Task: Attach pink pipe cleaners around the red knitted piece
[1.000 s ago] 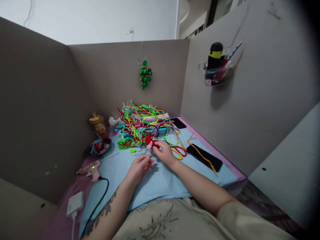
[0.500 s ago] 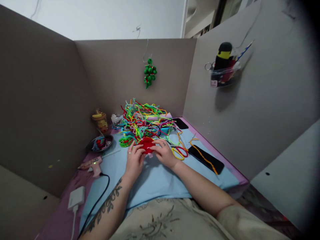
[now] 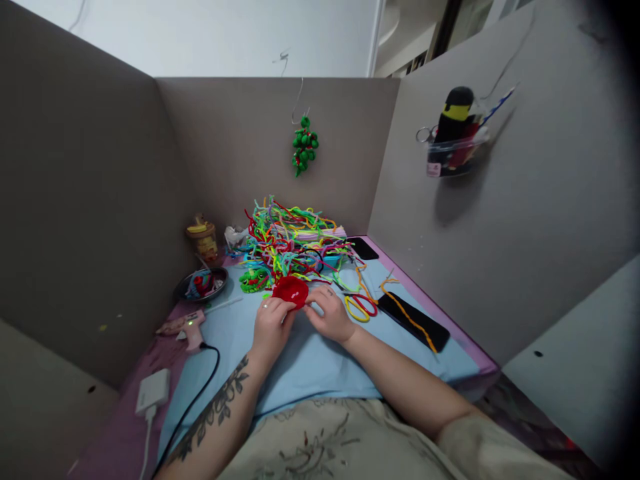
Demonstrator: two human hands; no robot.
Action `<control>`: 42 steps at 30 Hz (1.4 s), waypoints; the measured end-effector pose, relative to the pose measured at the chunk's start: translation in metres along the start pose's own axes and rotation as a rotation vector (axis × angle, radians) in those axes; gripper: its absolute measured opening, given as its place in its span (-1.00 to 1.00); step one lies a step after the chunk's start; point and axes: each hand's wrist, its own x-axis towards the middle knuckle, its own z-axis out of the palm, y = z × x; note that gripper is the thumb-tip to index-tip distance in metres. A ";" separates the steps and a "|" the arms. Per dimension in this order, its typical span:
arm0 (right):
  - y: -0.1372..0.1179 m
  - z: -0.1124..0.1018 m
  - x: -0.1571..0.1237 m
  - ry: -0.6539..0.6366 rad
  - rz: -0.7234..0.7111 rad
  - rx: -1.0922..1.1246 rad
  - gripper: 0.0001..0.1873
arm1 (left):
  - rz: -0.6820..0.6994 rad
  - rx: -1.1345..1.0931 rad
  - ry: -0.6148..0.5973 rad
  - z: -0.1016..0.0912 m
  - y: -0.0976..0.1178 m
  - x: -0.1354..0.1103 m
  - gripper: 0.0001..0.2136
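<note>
A round red fuzzy piece [image 3: 290, 291], with small pale spots near its middle, is held up between my hands. My left hand [image 3: 273, 323] pinches its lower left edge, fingers curled and a ring showing. On the right edge, my right hand [image 3: 327, 313] grips with thumb and fingertips. Just behind lies a tangled heap of colourful pipe cleaners [image 3: 295, 240]. Left of the red piece sits a green fuzzy figure [image 3: 253, 281]. Scissors with red and yellow handles [image 3: 361, 308] rest beside my right hand.
A pink glue gun [image 3: 193, 331] and a white power adapter [image 3: 153, 391] lie at left, near a dark bowl [image 3: 223, 287] and a cup [image 3: 205, 240]. A black phone [image 3: 420, 327] lies at right under an orange strand. Grey panels enclose the table; a green ornament [image 3: 305, 147] hangs behind.
The red piece has turned so its round face shows more fully. My fingers have shifted from its upper sides to its lower edge and right side. The view has shifted slightly.
</note>
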 end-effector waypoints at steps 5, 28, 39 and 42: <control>0.004 0.002 -0.002 -0.012 -0.012 0.018 -0.90 | 0.051 0.109 0.013 -0.001 -0.003 -0.001 -0.90; 0.007 0.024 -0.006 -0.041 0.336 0.389 -0.97 | 0.067 0.165 -0.069 0.012 -0.010 -0.003 -0.85; 0.039 0.010 -0.001 0.048 0.416 0.344 -0.71 | -0.139 0.067 0.116 0.002 -0.005 0.004 -0.86; 0.050 0.010 -0.002 -0.036 0.513 0.371 -0.57 | -0.168 0.012 0.151 0.000 -0.005 0.004 -0.85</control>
